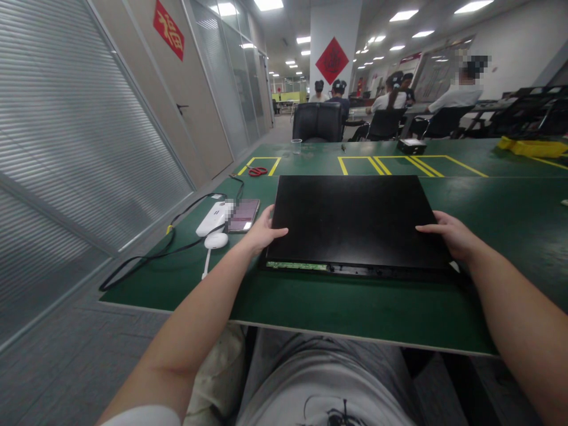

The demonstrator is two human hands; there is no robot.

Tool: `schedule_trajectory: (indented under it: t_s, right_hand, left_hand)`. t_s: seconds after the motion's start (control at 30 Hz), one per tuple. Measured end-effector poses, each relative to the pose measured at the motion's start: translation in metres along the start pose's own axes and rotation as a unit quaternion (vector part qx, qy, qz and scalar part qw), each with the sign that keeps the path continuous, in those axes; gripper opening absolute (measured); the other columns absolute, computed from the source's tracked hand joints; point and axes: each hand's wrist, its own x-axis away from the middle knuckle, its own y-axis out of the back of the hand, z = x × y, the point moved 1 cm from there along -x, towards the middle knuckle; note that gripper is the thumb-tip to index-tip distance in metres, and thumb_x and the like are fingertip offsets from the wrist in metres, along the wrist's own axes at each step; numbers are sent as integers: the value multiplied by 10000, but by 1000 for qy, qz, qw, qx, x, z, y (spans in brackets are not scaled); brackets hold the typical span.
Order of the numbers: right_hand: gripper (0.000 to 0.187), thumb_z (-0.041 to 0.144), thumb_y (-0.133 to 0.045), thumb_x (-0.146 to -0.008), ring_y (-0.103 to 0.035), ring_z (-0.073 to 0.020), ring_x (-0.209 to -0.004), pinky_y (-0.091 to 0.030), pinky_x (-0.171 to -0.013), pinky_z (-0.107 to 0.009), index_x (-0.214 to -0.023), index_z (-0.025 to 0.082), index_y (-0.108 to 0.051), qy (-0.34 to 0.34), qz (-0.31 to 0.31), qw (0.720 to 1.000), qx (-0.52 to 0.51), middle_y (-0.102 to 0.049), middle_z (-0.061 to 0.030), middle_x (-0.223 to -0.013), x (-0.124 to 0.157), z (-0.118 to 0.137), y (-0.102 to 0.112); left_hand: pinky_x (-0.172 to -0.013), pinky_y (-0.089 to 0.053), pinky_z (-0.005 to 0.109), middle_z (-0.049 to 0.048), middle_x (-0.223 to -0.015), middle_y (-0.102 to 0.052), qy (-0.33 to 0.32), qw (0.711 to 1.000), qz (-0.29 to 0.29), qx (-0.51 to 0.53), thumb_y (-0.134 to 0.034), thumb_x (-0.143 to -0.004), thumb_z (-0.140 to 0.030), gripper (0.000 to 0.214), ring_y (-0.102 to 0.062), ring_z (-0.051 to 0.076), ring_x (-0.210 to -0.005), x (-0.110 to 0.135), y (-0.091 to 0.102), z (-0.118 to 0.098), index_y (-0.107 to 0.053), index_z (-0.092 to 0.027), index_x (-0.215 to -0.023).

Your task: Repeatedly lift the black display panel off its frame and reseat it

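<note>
A wide black display panel (355, 219) is in front of me at the table, screen face up. Along its near edge runs a strip of bare green circuit board (296, 266). My left hand (265, 231) grips the panel's left side, thumb on the face and fingers hidden round the edge. On the opposite side my right hand (450, 234) holds it the same way, its thumb resting on the black surface. Whether the panel's underside touches the table cannot be made out.
The green table (319, 305) has yellow tape outlines. At left lie a phone (249, 214), a white device (213, 219), a white earbud case (216, 240) and a black cable (148, 257). Farther back are red scissors (258, 171), a clear cup (296, 146) and a black box (412, 147). Several people sit beyond.
</note>
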Motion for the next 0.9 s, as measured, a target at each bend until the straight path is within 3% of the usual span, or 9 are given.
schedule_trajectory:
  t_s: [0.6,0.9]
  right_hand:
    - [461,69,-761,-521,-694,-224,-632,-596,-536,-324,-926,241,-623,10,-7,1000,-2,-739,-32,-801,1,2,-3]
    - [483,83,-769,-526,-691,-235,-621,-599,-531,-358,-948,253,-608,4,-1,1000,4,-737,-31,-809,1,1,-1]
  left_hand:
    - [-982,-548,447,68,-1100,-755,-1,1000,-10,-11,-773,-634,34,971,-716,252,-1042,-1,0,2,-389,-249,-1480]
    - [-976,-550,452,67,-1071,-759,-7,1000,-2,-11,-778,-633,24,954,-718,260,-1042,0,0,1,-402,-244,-1468]
